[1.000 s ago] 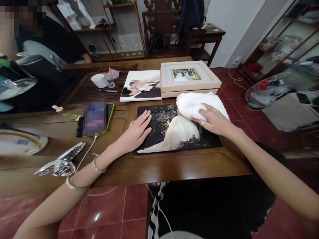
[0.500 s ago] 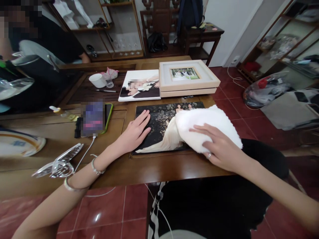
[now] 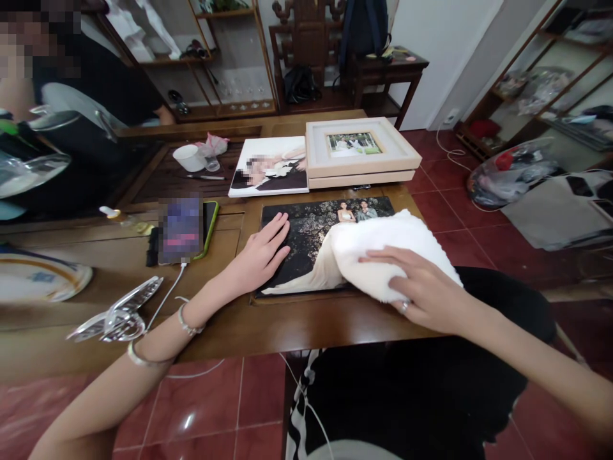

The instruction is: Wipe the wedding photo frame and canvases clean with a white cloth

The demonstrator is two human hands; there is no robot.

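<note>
A dark photo panel [image 3: 306,233] lies flat near the table's front edge, printed with two people and a long pale gown. My left hand [image 3: 263,252] rests with fingers stretched on the panel's left edge. Closed on a fluffy white cloth [image 3: 387,239], my right hand [image 3: 421,287] presses it against the panel's right part. The cloth hides the panel's right side and lower right corner. A ring shows on the right hand.
Behind the panel lie a white-edged photo print [image 3: 271,169] and stacked pale frames [image 3: 364,150]. To the left are a phone [image 3: 208,227], a dropper bottle [image 3: 127,220], a shiny metal object [image 3: 119,313] and a plate [image 3: 43,275]. Another person [image 3: 105,76] sits at far left.
The right hand and cloth have moved slightly left and toward me, uncovering more of the two printed figures at the panel's top. The left hand stays in place.
</note>
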